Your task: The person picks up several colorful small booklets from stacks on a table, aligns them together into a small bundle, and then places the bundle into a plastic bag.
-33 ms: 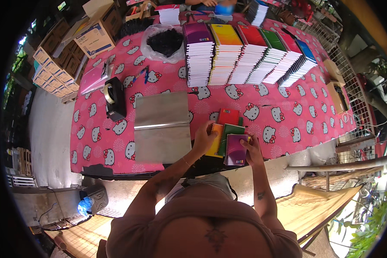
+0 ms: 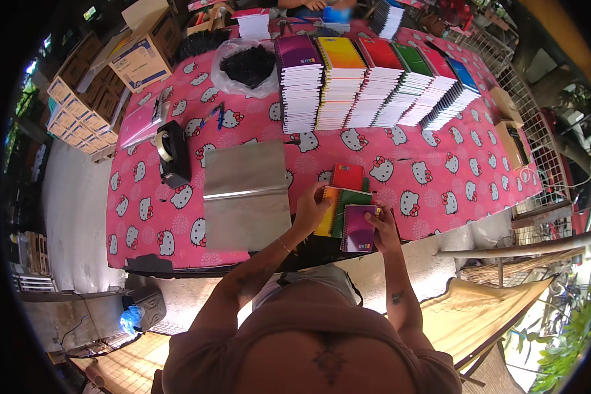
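At the table's near edge, my two hands hold several small spiral notebooks in an overlapping fan. My left hand (image 2: 313,210) is closed on the left side of the fan, gripping the yellow-orange notebook (image 2: 326,223). The green notebook (image 2: 354,198) lies between it and the purple notebook (image 2: 360,230). My right hand (image 2: 385,228) pinches the purple one at its right edge, thumb on the cover. A red notebook (image 2: 348,175) shows beyond them, partly covered by the others. Left of my left hand lies a flat clear plastic sheet or sleeve (image 2: 246,217).
Tall notebook stacks (image 2: 341,85) stand across the far side. A black tape dispenser (image 2: 173,154), pens (image 2: 220,117) and a plastic bag of black pieces (image 2: 248,65) sit to the left. Cardboard boxes (image 2: 144,56) stand at the far left. Another person's hands (image 2: 315,4) show at the far edge.
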{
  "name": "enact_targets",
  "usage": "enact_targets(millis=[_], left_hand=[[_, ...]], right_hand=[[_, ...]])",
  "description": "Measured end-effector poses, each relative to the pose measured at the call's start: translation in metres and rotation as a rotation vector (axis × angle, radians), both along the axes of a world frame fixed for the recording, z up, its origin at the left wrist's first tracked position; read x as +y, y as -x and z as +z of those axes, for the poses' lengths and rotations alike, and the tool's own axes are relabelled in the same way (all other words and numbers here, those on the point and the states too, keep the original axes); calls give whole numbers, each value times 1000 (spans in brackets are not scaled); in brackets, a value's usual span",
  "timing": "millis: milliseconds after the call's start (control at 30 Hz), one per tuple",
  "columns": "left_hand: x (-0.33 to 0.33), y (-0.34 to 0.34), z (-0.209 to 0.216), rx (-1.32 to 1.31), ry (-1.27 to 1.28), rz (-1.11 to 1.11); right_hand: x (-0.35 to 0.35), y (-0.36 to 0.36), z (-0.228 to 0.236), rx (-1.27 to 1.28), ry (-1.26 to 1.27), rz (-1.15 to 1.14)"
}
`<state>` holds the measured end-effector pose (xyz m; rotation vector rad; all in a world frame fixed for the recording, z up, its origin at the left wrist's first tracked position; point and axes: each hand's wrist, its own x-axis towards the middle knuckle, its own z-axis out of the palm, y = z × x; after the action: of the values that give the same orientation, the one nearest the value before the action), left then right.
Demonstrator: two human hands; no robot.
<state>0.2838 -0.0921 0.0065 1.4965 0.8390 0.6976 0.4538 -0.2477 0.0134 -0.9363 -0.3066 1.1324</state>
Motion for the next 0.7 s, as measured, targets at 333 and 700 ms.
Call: enact_targets(millis=[333, 700], left_hand=[[26, -30, -9, 81, 417, -184], [-39, 36, 41, 449, -1162, -328]], right_hand=[[46, -13, 7, -246, 440, -151], [24, -52, 6, 3, 490, 393]])
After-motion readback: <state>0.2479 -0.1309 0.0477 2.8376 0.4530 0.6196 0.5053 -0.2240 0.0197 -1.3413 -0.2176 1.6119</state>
